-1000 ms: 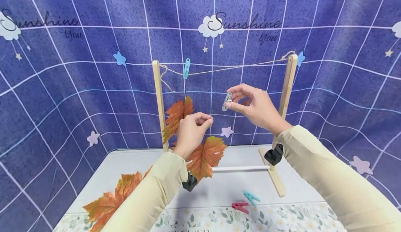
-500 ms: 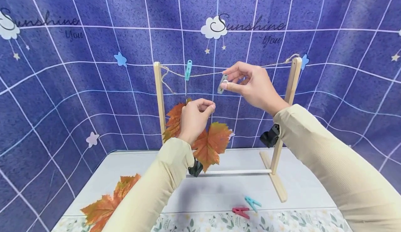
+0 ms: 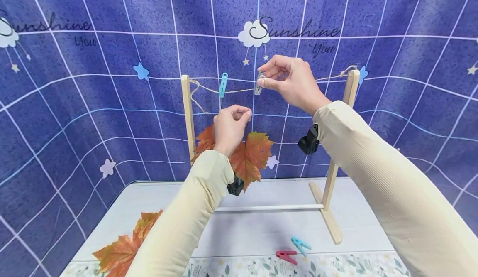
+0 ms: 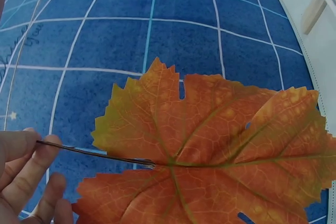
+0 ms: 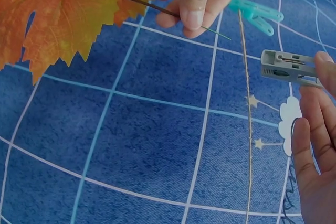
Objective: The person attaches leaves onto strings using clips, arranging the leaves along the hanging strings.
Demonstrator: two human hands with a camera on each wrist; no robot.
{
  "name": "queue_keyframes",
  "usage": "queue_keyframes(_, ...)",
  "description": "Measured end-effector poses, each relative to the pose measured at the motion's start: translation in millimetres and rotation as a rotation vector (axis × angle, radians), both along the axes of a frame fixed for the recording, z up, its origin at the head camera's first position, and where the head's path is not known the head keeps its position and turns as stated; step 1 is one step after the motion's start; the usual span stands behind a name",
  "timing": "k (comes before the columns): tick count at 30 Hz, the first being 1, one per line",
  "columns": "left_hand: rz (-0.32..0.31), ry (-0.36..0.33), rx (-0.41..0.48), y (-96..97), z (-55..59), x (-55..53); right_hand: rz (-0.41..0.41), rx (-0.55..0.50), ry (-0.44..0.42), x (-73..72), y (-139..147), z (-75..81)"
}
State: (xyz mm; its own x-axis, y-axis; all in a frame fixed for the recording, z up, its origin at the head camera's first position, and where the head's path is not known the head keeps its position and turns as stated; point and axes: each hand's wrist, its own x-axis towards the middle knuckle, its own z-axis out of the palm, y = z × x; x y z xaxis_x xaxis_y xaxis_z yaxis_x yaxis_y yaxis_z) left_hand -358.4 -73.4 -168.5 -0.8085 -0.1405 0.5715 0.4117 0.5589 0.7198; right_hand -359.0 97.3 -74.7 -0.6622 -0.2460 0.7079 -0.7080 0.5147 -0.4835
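My left hand (image 3: pixel 230 128) pinches the thin dark stem (image 4: pixel 94 153) of an orange maple leaf (image 3: pixel 251 155), which hangs below the fingers. The stem's green tip pokes out past the fingertips, close to the twine (image 5: pixel 247 103) in the right wrist view. With thumb and fingers my right hand (image 3: pixel 293 82) pinches a grey clothespin (image 5: pixel 289 66) by its handles. Its jaw end points toward the twine, a short gap away in the right wrist view. A turquoise clothespin (image 3: pixel 223 85) clips another leaf (image 3: pixel 204 142) on the twine at left, partly hidden behind my left hand.
Wooden posts (image 3: pixel 188 119) carry the twine, with a white bar (image 3: pixel 276 207) low between them. A turquoise clothespin (image 3: pixel 301 244) and a red clothespin (image 3: pixel 286 256) lie on the white table (image 3: pixel 257 231). More leaves (image 3: pixel 123 248) lie at front left, partly under my left sleeve.
Both hands have risen. My left hand has lifted the leaf toward the twine, and my right hand has brought the grey clothespin up and left to the twine's height.
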Motion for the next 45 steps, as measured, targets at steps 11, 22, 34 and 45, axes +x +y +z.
queue_keyframes(11, 0.067, -0.018, 0.018, 2.0, 10.1, -6.7, 0.015, -0.008, -0.072, -14.5, -13.9, 7.5)
queue_keyframes(22, 0.091, -0.009, 0.049, -4.1, 13.7, -15.3, 0.015, 0.015, -0.096, -21.6, -25.1, 10.4)
queue_keyframes(34, 0.062, -0.008, 0.06, -1.6, 15.4, -17.6, -0.01, 0.068, -0.132, -27.5, -30.4, 7.4)
queue_keyframes(45, 0.072, 0.006, 0.049, -2.6, 14.1, -19.6, -0.015, 0.105, -0.162, -29.4, -30.5, 4.9)
